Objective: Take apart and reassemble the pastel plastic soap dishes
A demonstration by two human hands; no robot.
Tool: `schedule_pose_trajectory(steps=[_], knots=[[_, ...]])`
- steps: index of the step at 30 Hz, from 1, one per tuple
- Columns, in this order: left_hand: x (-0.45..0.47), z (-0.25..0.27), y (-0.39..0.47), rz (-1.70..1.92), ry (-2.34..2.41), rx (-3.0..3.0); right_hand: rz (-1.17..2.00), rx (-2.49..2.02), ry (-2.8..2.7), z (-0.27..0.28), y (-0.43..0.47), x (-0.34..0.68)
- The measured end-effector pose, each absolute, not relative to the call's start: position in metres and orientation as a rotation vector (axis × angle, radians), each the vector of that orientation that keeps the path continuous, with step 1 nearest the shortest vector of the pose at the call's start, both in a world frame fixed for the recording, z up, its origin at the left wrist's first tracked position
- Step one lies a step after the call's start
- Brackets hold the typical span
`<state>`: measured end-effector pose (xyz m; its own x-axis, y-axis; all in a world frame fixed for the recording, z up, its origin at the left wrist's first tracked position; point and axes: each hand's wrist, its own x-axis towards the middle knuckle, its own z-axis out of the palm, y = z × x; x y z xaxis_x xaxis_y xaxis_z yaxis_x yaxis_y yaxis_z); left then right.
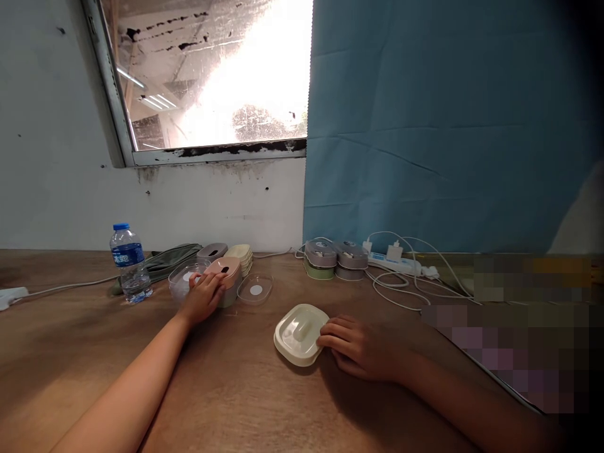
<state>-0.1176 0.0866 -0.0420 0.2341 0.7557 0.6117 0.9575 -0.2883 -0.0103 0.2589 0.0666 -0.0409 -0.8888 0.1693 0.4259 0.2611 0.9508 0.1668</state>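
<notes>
My right hand [352, 346] is closed on the right edge of a cream-coloured lid [298, 333], shallow, with rounded corners and a raised piece in its middle. The lid is just in front of me, at the table's middle. Farther off to the left, my left hand [204, 298] has its fingers over a pink lid [225, 269] with a dark slot, atop a stack. The thumb is partly hidden. Beside that hand are clear plastic containers [179, 282], and a clear tray with a white round sticker [248, 292] lies to the right of the stack.
A water bottle [128, 264] stands at left, before a dark green pouch [172, 261]. Behind the pink lid are a grey-mauve lid [212, 251] and stacked cream lids [241, 254]. Lidded boxes [321, 257] stand at the back, near a power strip [394, 263] with loose white cables.
</notes>
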Motion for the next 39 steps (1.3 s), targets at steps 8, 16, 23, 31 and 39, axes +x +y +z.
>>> schedule_pose_trajectory(steps=[8,16,23,31,39], knots=[[-0.116,-0.042,0.086,-0.702,-1.594,-2.143,-0.224,-0.358,-2.678,-0.045,0.068,0.259],[-0.116,-0.043,0.087,-0.680,-1.579,-2.132,-0.086,-0.361,-2.686,-0.044,0.068,0.259],[-0.116,-0.044,0.088,-0.696,-1.571,-2.122,-0.037,-0.460,-2.667,-0.044,0.069,0.259],[-0.118,-0.049,0.091,-0.706,-1.514,-2.077,-0.001,-0.725,-2.599,-0.048,0.071,0.260],[-0.085,-0.024,0.084,-0.981,-1.316,-1.872,-0.160,-0.675,-2.668,-0.045,0.067,0.249]])
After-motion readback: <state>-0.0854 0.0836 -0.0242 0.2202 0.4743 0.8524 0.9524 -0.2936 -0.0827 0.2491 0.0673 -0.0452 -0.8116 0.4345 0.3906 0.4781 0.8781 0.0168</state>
